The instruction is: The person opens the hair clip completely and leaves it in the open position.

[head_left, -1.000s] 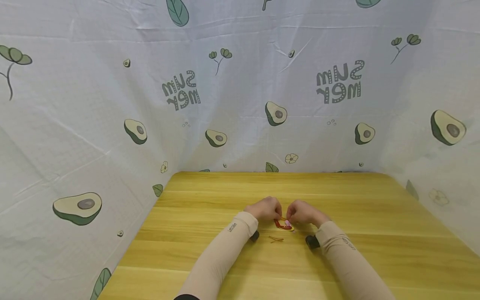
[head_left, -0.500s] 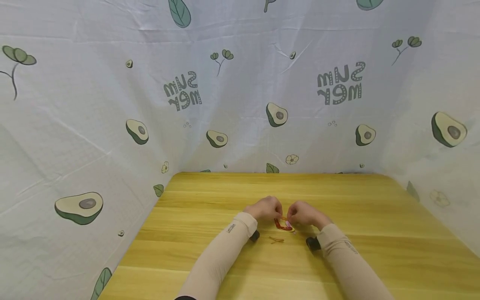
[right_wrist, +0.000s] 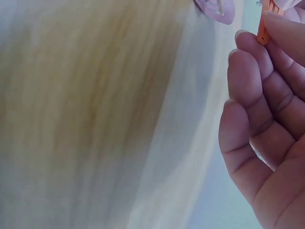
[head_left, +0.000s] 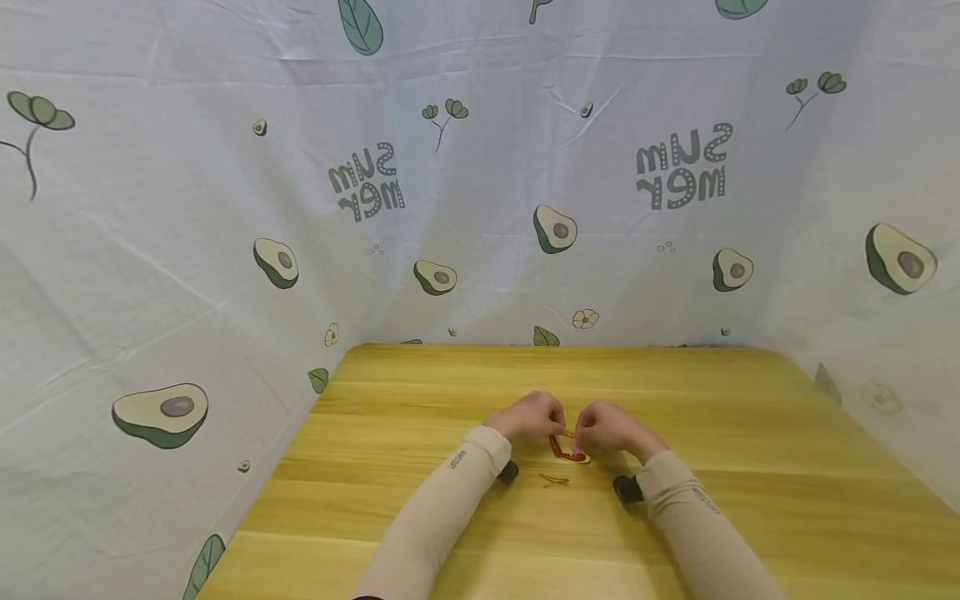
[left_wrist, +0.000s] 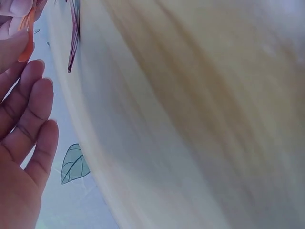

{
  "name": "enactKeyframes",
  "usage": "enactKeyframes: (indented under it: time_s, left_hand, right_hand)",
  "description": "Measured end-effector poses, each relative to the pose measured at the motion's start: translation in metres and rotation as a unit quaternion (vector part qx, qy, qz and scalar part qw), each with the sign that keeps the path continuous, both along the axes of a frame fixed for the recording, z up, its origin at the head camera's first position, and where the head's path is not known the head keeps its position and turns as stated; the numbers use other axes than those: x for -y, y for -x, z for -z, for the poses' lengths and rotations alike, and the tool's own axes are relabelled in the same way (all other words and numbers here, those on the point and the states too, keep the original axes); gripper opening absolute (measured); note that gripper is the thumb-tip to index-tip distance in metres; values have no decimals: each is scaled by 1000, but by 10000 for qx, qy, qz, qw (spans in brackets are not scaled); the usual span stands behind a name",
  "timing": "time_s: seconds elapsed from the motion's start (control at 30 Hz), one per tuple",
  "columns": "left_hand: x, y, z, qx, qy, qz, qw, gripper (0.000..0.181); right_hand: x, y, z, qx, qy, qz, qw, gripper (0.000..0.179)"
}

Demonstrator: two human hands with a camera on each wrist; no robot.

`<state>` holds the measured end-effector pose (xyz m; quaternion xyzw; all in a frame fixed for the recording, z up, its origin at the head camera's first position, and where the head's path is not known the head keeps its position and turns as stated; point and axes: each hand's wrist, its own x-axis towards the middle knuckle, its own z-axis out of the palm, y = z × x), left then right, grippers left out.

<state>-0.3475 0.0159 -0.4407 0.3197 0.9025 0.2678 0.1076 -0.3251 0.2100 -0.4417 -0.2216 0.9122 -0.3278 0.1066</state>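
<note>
My left hand (head_left: 531, 415) and right hand (head_left: 611, 427) face each other over the table, fingertips close together. Between them they pinch a small orange hair clip (head_left: 569, 433). In the left wrist view, thumb and finger grip one end of the orange clip (left_wrist: 29, 45); in the right wrist view its other end, with a tiny hole (right_wrist: 262, 36), shows at my right fingertips. Just below the hands lie a dark red clip (head_left: 557, 448), a pink one (head_left: 577, 447) and a yellow one (head_left: 586, 459), partly overlapping. The fingers hide much of the held clip.
Nearer to me on the wooden table (head_left: 420, 375), a thin orange clip (head_left: 555, 479) lies with its two parts spread. White cloth (head_left: 480, 192) printed with avocados hangs behind and at both sides. A black wrist camera (head_left: 627, 488) sits beneath the right wrist.
Both hands keep nearly the same place and still pinch the orange hair clip. The whole head view has shifted slightly. The other clips lie as before.
</note>
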Motion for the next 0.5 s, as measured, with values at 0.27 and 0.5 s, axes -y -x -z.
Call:
enactKeyframes:
  time_s: [0.27, 0.5]
  left_hand:
    - [1, -1, 0, -109, -320, -25, 9994, 14]
    - [4, -4, 2, -197, -462, -102, 9987, 12]
  right_hand:
    - [0, -5, -5, -115, 247, 91, 9996, 16]
    - [3, -13, -6, -45, 450, 337, 9984, 17]
